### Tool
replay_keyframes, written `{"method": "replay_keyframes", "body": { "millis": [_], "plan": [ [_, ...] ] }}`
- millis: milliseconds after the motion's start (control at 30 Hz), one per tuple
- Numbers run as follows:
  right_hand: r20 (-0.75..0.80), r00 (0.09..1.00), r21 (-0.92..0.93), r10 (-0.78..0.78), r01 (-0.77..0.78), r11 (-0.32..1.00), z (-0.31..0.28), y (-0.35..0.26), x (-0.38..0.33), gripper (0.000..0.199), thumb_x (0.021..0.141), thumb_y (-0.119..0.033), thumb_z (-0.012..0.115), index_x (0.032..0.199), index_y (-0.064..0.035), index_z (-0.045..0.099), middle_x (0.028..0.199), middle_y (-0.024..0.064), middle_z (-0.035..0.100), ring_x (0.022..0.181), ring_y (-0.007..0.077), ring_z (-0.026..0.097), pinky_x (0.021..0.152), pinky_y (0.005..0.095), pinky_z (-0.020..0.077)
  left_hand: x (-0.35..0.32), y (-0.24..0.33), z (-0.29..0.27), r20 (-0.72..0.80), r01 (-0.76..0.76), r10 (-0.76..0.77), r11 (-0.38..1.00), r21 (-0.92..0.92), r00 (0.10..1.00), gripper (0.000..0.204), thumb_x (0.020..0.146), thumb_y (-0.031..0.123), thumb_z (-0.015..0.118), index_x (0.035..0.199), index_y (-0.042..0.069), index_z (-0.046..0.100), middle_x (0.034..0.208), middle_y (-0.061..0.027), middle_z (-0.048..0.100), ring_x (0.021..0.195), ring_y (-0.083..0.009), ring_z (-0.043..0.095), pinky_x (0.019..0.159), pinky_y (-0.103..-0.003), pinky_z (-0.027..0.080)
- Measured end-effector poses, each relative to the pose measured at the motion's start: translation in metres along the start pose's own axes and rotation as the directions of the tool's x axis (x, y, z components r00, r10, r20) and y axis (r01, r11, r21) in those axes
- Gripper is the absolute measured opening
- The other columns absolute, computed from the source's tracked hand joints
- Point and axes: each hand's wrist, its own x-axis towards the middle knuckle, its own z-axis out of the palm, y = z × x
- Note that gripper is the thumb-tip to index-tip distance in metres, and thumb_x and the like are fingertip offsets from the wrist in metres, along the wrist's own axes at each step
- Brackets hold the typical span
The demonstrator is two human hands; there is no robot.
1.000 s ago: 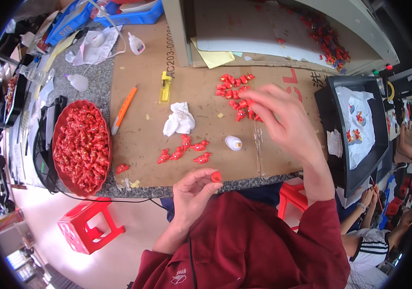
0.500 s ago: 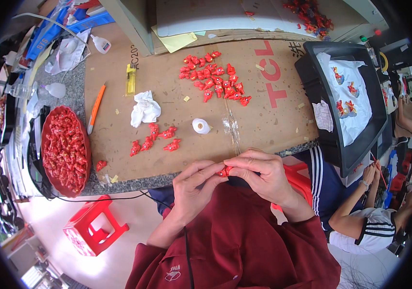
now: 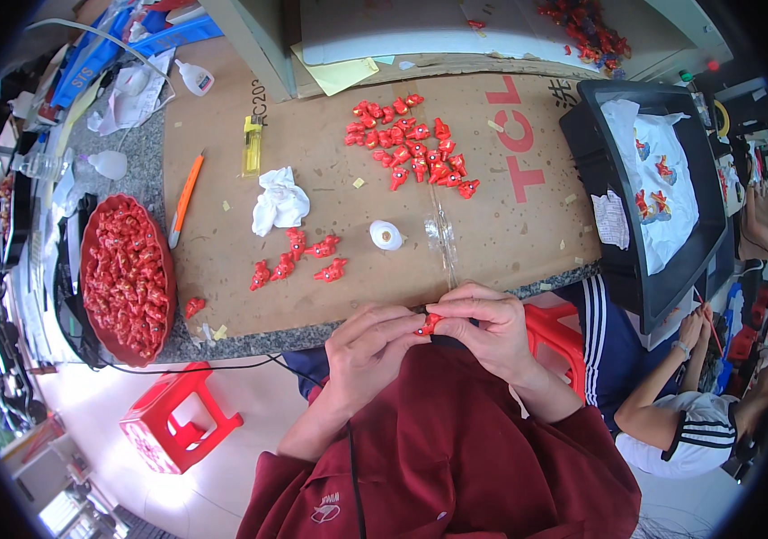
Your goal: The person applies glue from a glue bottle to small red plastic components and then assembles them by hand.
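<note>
Small red piece [image 3: 429, 323] pinched between both hands' fingertips [image 3: 420, 316].

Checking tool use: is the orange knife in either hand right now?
No, the orange knife lies on the cardboard beside the red bowl, while both hands pinch a small red piece.

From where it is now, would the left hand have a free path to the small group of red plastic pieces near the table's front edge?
Probably yes. The left hand pinches a small red piece together with the right hand, so it would have to let go. Only bare cardboard lies before the red plastic pieces.
</note>
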Motion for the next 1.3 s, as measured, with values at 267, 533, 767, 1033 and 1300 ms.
{"method": "replay_keyframes", "body": {
  "millis": [267, 533, 767, 1033, 1300],
  "plan": [
    [-0.004, 0.999, 0.059, 0.036, -0.036, 0.998, 0.007, 0.002, -0.003, 0.023, 0.072, 0.002, 0.066, 0.095, -0.0022, 0.066, 0.085, 0.0092, 0.063, 0.074, 0.0132, 0.06, 0.064, 0.0223, 0.046, 0.0, -0.002, -0.004, 0.014, -0.036, 0.036, 0.999, 0.007, 0.999, 0.023, 0.059, -0.001, 0.074, 0.081, 0.003, 0.067, 0.081, -0.0065, 0.064, 0.072, -0.0194, 0.062, 0.061, -0.027, 0.051],
    [-0.011, 0.999, 0.082, 0.037, -0.036, 0.996, 0.011, 0.003, -0.005, 0.023, 0.072, 0.003, 0.065, 0.095, -0.0017, 0.065, 0.085, 0.0092, 0.063, 0.075, 0.0132, 0.06, 0.065, 0.0222, 0.0462, -0.003, -0.004, -0.006, 0.018, -0.027, 0.028, 0.999, -0.047, 0.999, 0.022, 0.06, -0.002, 0.073, 0.081, 0.003, 0.067, 0.08, -0.0066, 0.065, 0.073, -0.0192, 0.062, 0.062, -0.027, 0.051],
    [-0.01, 0.998, 0.146, 0.064, -0.062, 0.987, 0.016, 0.003, -0.005, 0.023, 0.073, 0.004, 0.065, 0.096, -0.0011, 0.065, 0.086, 0.0086, 0.062, 0.076, 0.0125, 0.06, 0.067, 0.022, 0.0468, -0.002, -0.005, -0.01, 0.014, -0.012, 0.013, 0.998, -0.067, 1.0, 0.023, 0.058, -0.007, 0.072, 0.078, 0.001, 0.066, 0.078, -0.0093, 0.064, 0.07, -0.0195, 0.062, 0.06, -0.027, 0.049],
    [0.041, 0.999, 0.081, 0.001, -0.004, 0.997, 0.021, -0.014, 0.004, 0.024, 0.073, 0.003, 0.065, 0.096, -0.0016, 0.065, 0.087, 0.0081, 0.062, 0.077, 0.0131, 0.06, 0.067, 0.0231, 0.0471, -0.001, 0.0, -0.024, -0.006, -0.059, 0.059, 0.997, -0.049, 0.998, 0.022, 0.06, 0.002, 0.073, 0.081, 0.004, 0.067, 0.08, -0.0061, 0.065, 0.073, -0.0199, 0.062, 0.062, -0.027, 0.05],
    [0.278, 0.874, -0.511, -0.399, 0.486, 0.709, 0.026, -0.099, 0.093, 0.028, 0.07, -0.011, 0.07, 0.097, -0.0036, 0.063, 0.083, 0.0129, 0.061, 0.073, 0.0277, 0.058, 0.065, 0.0353, 0.0462, -0.013, -0.01, -0.062, -0.277, 0.139, -0.196, 0.967, -0.214, 0.941, 0.023, 0.064, -0.009, 0.069, 0.084, 0.0, 0.065, 0.083, -0.0095, 0.064, 0.073, -0.0164, 0.061, 0.064, -0.025, 0.05]
  ]
}}
